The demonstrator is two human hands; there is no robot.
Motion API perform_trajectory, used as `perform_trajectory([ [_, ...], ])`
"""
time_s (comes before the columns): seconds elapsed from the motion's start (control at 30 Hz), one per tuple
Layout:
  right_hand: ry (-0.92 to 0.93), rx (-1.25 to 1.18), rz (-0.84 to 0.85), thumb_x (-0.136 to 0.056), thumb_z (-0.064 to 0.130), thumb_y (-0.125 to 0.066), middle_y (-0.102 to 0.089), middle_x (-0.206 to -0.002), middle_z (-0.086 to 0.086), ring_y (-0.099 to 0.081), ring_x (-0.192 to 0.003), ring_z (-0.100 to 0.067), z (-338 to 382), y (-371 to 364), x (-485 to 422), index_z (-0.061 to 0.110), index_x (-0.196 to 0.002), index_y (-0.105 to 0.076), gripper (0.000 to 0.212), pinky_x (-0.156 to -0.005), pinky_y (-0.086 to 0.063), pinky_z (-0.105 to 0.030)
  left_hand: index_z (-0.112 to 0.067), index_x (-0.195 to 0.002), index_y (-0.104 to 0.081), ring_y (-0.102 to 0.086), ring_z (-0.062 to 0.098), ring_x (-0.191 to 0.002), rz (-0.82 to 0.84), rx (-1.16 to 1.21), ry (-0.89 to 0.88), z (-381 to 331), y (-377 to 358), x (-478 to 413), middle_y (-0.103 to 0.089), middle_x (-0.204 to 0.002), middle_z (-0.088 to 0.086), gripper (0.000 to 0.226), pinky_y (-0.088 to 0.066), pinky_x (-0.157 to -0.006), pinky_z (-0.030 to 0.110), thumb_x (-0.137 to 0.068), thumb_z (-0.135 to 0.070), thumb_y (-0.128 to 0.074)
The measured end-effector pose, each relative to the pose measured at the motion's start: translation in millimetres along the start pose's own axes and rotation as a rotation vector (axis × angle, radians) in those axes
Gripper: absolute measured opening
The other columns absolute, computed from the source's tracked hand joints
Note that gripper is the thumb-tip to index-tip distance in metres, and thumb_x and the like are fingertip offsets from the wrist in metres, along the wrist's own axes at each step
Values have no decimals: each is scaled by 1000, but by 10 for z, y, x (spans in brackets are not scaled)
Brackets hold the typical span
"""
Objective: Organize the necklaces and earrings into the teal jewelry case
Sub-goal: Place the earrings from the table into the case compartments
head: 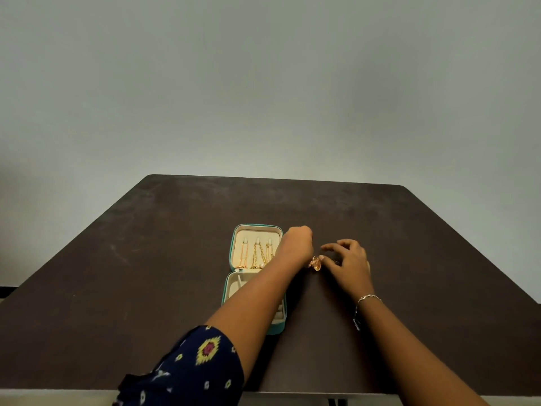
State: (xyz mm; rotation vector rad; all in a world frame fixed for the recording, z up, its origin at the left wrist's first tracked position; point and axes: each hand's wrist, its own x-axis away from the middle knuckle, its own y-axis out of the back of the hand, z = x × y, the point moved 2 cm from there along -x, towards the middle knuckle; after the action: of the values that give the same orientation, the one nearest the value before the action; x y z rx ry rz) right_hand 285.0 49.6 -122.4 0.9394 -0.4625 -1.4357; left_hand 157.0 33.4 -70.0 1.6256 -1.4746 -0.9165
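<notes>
Teal case [276,328] on scuffed dk brown table [146,259] — grey wall [263,83] behind.

**Dark tabletop [146,259] against a bare wall [263,83]**

The wall is plain, pale grey-green and fills the upper half of the view. It is brighter low in the middle and dimmer toward the corners. The tabletop in front of it is dark brown, with rounded far corners and faint pale scuffs on its left side. A strip of light floor [44,397] shows below its near edge.
</notes>
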Motion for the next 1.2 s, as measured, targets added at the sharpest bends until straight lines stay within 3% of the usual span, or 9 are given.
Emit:
perform_trajectory([
  [0.2,25,32,47,-81,27,-61,-48,-118,3,-36,-118,-17,31,6,-32,32,-95,-68,16,-91,-26,-29,0,-114,-55,-53,34,-112,90,-169,-14,-120,-28,-72,-56,-120,20,31,-44,-89,36,-84,-4,-57],
  [0.5,37,-24,48,-76,29,-69,-46,-99,11,-40,-107,-13,25,2,-33,31,-80,-67,5,-82,-24,-27,0,-113,-54,-54,34,-111,80,-161,23,-73,-10,-79,-56,-120,20,27,-44,-88,35,-87,-1,-48],
  [0.77,66,-229,-17,-74,18,-70,-58,-91,13,-46,-98,-12,-6,51,-8,37,-64,-55,26,-88,-40,-42,-1,-103,-58,-55,36,-106,4,-31,20,-31,-33,-58,-60,-111,20,20,-45,-83,38,-86,-6,-48],
  [0.97,47,-404,-63,-77,8,-66,-61,-86,13,-50,-94,-13,-16,89,34,26,-67,-59,21,-71,-37,-18,-4,-90,-62,-59,31,-94,-82,171,67,0,-77,-33,-65,-99,15,17,-46,-75,35,-85,-7,-46],
  [1.07,27,-440,-73,-77,4,-63,-63,-84,11,-52,-93,-16,-31,80,25,18,-70,-61,15,-71,-40,-23,-3,-86,-65,-60,29,-93,-121,254,73,28,-83,-9,-67,-96,14,17,-47,-75,33,-84,-5,-48],
  [1.2,-4,-529,-95,-73,1,-62,-67,-84,4,-59,-90,-20,-59,90,29,13,-66,-59,15,-77,-50,-43,1,-84,-65,-62,24,-93,-116,334,67,79,-81,26,-69,-99,12,17,-48,-79,33,-86,-4,-49],
])
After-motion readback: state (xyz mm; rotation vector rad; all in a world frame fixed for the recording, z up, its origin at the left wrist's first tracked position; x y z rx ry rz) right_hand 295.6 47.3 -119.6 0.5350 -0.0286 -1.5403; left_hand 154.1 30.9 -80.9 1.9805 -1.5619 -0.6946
